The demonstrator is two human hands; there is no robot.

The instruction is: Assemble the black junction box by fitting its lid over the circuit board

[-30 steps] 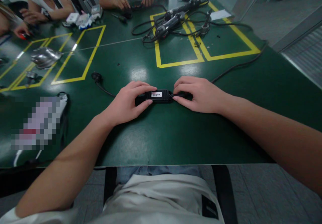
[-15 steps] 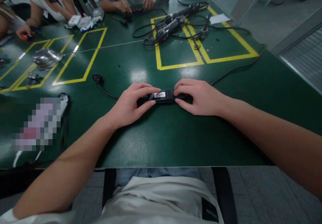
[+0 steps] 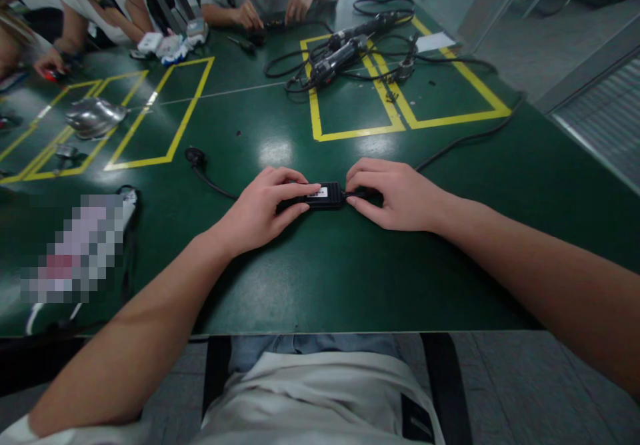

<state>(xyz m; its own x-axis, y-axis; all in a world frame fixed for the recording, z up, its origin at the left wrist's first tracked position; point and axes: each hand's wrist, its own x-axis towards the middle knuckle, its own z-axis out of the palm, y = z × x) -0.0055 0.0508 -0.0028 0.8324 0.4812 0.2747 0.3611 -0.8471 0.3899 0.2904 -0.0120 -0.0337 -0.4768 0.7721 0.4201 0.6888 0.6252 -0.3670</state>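
Note:
A black power adapter (image 3: 334,196) with a white label lies on the green table in front of me, a cord leaving each end. Closed around its left end is my left hand (image 3: 270,205), thumb on the near side and a finger reaching over the label. My right hand (image 3: 393,193) pinches the cord (image 3: 354,194) where it leaves the adapter's right end. To the left, the other cord runs out to a black plug (image 3: 194,156). The right cord (image 3: 467,140) passes behind my right hand and curves away toward the table's right edge.
Black electric screwdrivers (image 3: 345,52) with tangled cables lie inside yellow tape outlines at the back. A shiny metal part (image 3: 95,116) sits at left, and a blurred-out device (image 3: 77,248) lies near my left forearm. Across the table, co-workers' hands (image 3: 300,0) handle things.
A finger of my left hand has moved further over the adapter's label, covering more of it. My right hand stays at the cord. The view has shifted very slightly.

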